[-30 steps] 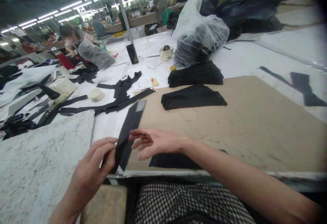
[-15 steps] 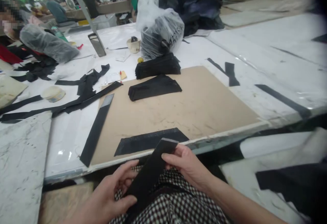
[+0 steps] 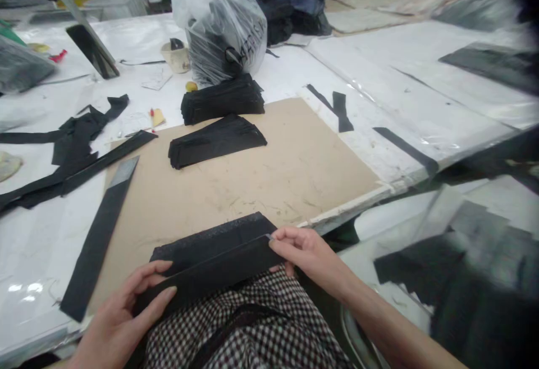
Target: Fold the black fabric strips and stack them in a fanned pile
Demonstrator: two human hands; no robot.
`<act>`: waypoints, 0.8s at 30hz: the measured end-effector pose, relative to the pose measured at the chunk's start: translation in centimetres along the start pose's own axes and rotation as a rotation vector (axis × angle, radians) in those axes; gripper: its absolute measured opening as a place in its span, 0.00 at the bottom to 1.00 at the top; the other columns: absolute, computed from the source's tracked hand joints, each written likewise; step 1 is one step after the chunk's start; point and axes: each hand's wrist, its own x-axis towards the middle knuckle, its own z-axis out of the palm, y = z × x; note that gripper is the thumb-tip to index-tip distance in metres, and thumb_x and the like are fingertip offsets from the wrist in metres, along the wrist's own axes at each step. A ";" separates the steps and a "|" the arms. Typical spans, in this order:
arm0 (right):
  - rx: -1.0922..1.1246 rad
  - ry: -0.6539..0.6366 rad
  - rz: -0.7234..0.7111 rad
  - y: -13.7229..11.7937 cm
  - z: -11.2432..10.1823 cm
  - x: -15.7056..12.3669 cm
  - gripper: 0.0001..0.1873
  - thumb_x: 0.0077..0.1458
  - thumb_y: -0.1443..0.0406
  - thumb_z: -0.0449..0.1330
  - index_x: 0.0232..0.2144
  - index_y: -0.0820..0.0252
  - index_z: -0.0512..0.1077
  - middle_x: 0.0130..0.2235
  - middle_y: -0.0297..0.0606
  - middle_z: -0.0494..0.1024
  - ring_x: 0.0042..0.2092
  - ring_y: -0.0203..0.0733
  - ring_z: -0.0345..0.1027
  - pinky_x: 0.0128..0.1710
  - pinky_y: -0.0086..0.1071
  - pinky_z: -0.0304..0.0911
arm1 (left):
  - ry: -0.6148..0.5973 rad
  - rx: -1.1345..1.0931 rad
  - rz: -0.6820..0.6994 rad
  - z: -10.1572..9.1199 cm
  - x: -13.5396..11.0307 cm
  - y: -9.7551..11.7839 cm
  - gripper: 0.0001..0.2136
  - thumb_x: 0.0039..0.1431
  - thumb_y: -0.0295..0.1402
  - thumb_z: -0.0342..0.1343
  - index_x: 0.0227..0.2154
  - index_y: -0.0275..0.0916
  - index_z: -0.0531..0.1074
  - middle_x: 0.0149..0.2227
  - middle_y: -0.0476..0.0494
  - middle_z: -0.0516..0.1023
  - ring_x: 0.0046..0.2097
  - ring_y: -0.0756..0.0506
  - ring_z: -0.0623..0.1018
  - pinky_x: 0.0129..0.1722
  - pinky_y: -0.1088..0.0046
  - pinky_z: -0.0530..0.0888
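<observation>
A long black cloth strip (image 3: 210,272) up in both hands, just over the near edge of a big tan cardboard sheet (image 3: 278,183), with a checked cloth lap (image 3: 240,335) right below. Left hand (image 3: 120,321) at the strip's left end, fingers (image 3: 158,296) closed around the low edge, part of the grip hidden by the cloth, so no telling just how tight. Right hand (image 3: 305,254) at the strip's right end, fingertips (image 3: 275,238) pinched on the corner, right by a tiny pale tip. Under the strip, a wider black cloth piece (image 3: 210,237), touching it and lying on the cardboard. Good way to do this: both ends held with the same light pull, no sag in the middle, long edges kept in one straight line with the piece below. Slow, small moves and no yank, a risk with soft cloth being slips and bunches. Fingers best kept flat near the edge, not dug in. Near the left hand, another long black strip (image 3: 95,240) with a grey end, partly on a white table cover (image 3: 379,71). Farther off, a neat stack of black cut pieces (image 3: 217,141) on the cardboard, a second stack (image 3: 221,99) at its far edge, and a clear plastic bag (image 3: 219,26) of black cloth behind them
</observation>
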 end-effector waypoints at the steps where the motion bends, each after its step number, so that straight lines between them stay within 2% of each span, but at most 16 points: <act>1: -0.056 0.005 -0.001 -0.4 -0.2 0.3 0.16 0.57 0.52 0.61 0.32 0.60 0.71 0.28 0.34 0.77 0.25 0.33 0.66 0.23 0.26 0.57 | 0.017 0.006 -0.011 -0.1 0.4 -0.4 0.26 0.51 0.49 0.65 0.51 0.44 0.72 0.43 0.45 0.83 0.46 0.40 0.82 0.44 0.68 0.81; 6: -0.529 0.139 -0.157 -1.7 -1.1 1.8 0.11 0.58 0.59 0.60 0.27 0.58 0.72 0.25 0.30 0.70 0.28 0.34 0.61 0.28 0.29 0.53 | 0.052 0.015 0.004 -0.4 2.4 -0.7 0.26 0.48 0.49 0.67 0.49 0.45 0.74 0.41 0.47 0.83 0.43 0.40 0.83 0.39 0.70 0.82; 9: -0.725 0.207 -0.141 -2.1 -1.5 2.8 0.12 0.57 0.59 0.62 0.24 0.58 0.71 0.23 0.29 0.67 0.27 0.33 0.58 0.28 0.29 0.49 | 0.061 0.029 -0.006 -0.4 3.2 0.2 0.25 0.47 0.50 0.66 0.48 0.46 0.75 0.40 0.48 0.83 0.41 0.40 0.83 0.38 0.70 0.83; 15: -0.868 0.235 -0.060 -2.3 -1.6 4.0 0.14 0.56 0.58 0.63 0.23 0.58 0.71 0.23 0.29 0.69 0.27 0.33 0.59 0.28 0.30 0.47 | 0.021 0.084 -0.056 -0.3 4.0 0.7 0.26 0.47 0.52 0.66 0.48 0.46 0.74 0.41 0.49 0.83 0.43 0.40 0.83 0.41 0.69 0.82; 24: -0.952 0.274 -0.063 -1.6 -1.5 4.6 0.15 0.57 0.57 0.62 0.23 0.58 0.71 0.24 0.30 0.72 0.28 0.34 0.62 0.28 0.30 0.45 | -0.037 0.111 -0.126 -0.1 4.4 1.1 0.28 0.50 0.54 0.63 0.50 0.47 0.71 0.42 0.49 0.83 0.45 0.40 0.82 0.46 0.65 0.80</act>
